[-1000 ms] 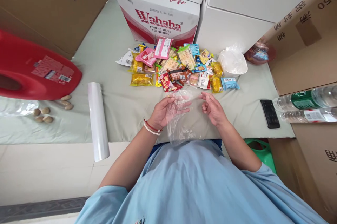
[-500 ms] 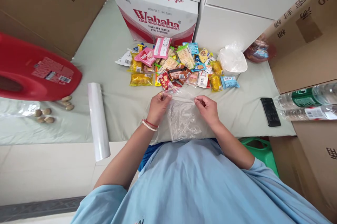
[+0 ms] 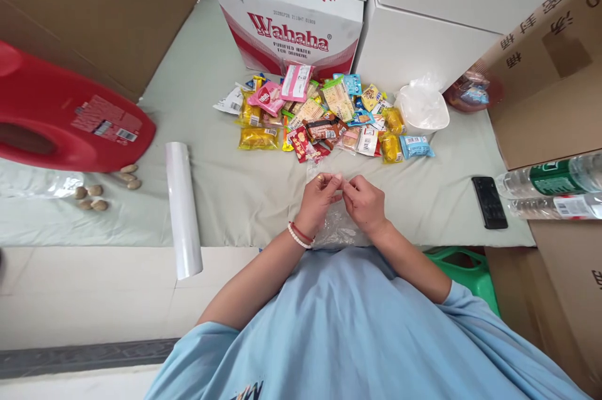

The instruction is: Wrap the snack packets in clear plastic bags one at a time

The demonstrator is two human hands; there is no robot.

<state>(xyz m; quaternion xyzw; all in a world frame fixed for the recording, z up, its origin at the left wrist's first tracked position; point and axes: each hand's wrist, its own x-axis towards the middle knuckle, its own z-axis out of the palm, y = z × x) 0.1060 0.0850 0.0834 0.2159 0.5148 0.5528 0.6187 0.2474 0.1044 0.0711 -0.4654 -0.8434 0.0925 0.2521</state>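
A clear plastic bag (image 3: 339, 227) lies crumpled at the table's front edge, just before my shirt. My left hand (image 3: 320, 199), with a red and a white bracelet at the wrist, pinches the bag's upper edge. Close against it, my right hand (image 3: 364, 200) pinches the same edge, the fingertips of both hands meeting. Part of the bag is hidden beneath the hands. Beyond them is a pile of wrapped snacks (image 3: 324, 127) in pink, yellow, red, brown and blue packets.
A Wahaha carton (image 3: 291, 30) stands behind the snacks, a white bowl (image 3: 423, 110) to their right. Leftward are a plastic roll (image 3: 182, 209) overhanging the edge, a red jug (image 3: 70, 118) and several brown nuts (image 3: 94, 190). Rightward lie a phone (image 3: 489, 202) and bottles (image 3: 555, 178).
My hands have come together from opposite ends of the bag's edge, the left moving right. The bag's opening is bunched between them. The camera view has shifted slightly.
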